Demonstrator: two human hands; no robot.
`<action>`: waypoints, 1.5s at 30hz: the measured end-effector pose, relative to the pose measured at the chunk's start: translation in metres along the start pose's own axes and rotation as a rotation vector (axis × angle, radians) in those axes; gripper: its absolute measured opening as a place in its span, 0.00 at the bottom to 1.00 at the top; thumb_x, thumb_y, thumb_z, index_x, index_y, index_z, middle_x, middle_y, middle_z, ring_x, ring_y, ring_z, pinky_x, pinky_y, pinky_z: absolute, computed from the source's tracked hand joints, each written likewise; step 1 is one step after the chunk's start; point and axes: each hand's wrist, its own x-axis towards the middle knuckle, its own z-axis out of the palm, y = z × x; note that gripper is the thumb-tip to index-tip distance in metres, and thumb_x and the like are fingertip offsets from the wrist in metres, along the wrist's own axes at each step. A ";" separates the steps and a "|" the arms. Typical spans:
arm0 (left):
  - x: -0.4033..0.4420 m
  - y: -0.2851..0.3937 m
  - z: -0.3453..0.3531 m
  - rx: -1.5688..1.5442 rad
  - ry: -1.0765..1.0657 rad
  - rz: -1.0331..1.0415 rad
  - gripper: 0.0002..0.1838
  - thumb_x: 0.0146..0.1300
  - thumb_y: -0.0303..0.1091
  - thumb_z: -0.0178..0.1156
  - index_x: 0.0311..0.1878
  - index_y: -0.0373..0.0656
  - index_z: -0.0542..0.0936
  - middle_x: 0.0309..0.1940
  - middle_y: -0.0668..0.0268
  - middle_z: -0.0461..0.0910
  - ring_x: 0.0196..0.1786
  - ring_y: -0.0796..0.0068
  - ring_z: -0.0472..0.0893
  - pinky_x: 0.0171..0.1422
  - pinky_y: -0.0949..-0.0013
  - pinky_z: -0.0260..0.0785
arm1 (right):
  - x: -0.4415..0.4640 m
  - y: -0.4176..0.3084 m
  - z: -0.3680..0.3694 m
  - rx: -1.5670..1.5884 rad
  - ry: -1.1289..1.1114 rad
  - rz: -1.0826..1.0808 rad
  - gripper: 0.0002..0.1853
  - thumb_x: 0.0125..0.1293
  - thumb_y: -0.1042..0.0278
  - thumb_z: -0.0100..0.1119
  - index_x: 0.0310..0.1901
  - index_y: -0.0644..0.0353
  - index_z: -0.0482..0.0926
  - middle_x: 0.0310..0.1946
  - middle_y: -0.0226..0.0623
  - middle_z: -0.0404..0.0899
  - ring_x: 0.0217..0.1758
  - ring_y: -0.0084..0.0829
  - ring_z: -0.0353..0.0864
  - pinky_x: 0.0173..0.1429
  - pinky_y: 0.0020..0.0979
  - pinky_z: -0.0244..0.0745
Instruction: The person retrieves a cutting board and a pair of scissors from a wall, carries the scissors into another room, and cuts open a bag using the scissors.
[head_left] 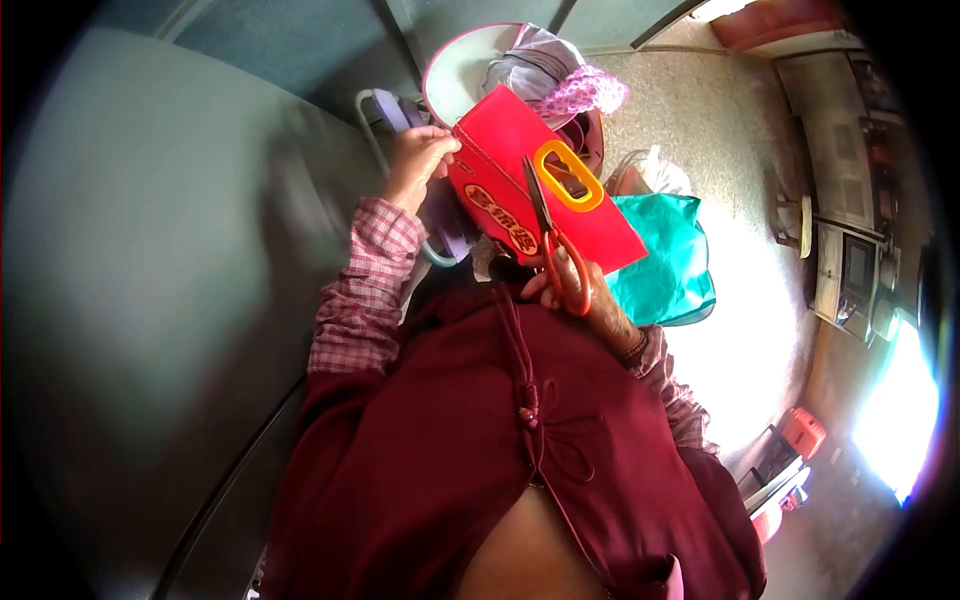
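Observation:
My left hand (422, 163) pinches the upper left edge of a red bag (497, 143) with a yellow oval handle (582, 198) and gold lettering. Orange-handled scissors (567, 270) are in my right hand (590, 300), at the bag's lower edge. Their dark blades point up across the red face, beside the yellow handle, and look closed. Part of my right hand is hidden behind the scissors and the bag.
Behind the bag stands a white tub with a pink rim (447, 72), holding grey and pink patterned cloth. A teal bag (665, 260) lies to the right, near a whitish plastic bag (655, 175). A purple chair part (390, 108) is by the left hand.

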 end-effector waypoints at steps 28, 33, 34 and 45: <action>0.035 0.032 -0.019 1.192 0.032 0.834 0.03 0.48 0.26 0.61 0.25 0.38 0.78 0.22 0.56 0.79 0.28 0.56 0.80 0.33 0.59 0.71 | -0.009 -0.003 -0.005 -0.019 0.048 -0.043 0.38 0.73 0.38 0.36 0.54 0.73 0.74 0.29 0.38 0.84 0.26 0.20 0.77 0.33 0.22 0.72; 0.025 0.032 -0.034 1.061 0.177 0.765 0.02 0.50 0.23 0.58 0.24 0.38 0.76 0.23 0.55 0.78 0.29 0.55 0.80 0.33 0.60 0.72 | -0.012 -0.006 -0.006 -0.030 0.062 -0.070 0.37 0.73 0.38 0.36 0.53 0.74 0.74 0.28 0.38 0.83 0.26 0.20 0.77 0.33 0.22 0.71; 0.022 0.028 -0.036 0.861 0.135 0.696 0.03 0.53 0.24 0.60 0.25 0.37 0.78 0.21 0.61 0.79 0.23 0.66 0.78 0.29 0.68 0.70 | -0.012 -0.005 -0.006 -0.038 0.063 -0.073 0.37 0.73 0.38 0.36 0.53 0.74 0.74 0.28 0.38 0.83 0.26 0.20 0.77 0.33 0.22 0.71; -0.003 0.007 0.003 0.602 0.151 0.489 0.05 0.58 0.29 0.63 0.31 0.37 0.83 0.19 0.74 0.76 0.21 0.88 0.71 0.25 0.80 0.61 | -0.012 -0.008 -0.005 -0.002 0.036 -0.055 0.35 0.74 0.42 0.38 0.52 0.74 0.75 0.29 0.37 0.83 0.26 0.20 0.78 0.33 0.21 0.72</action>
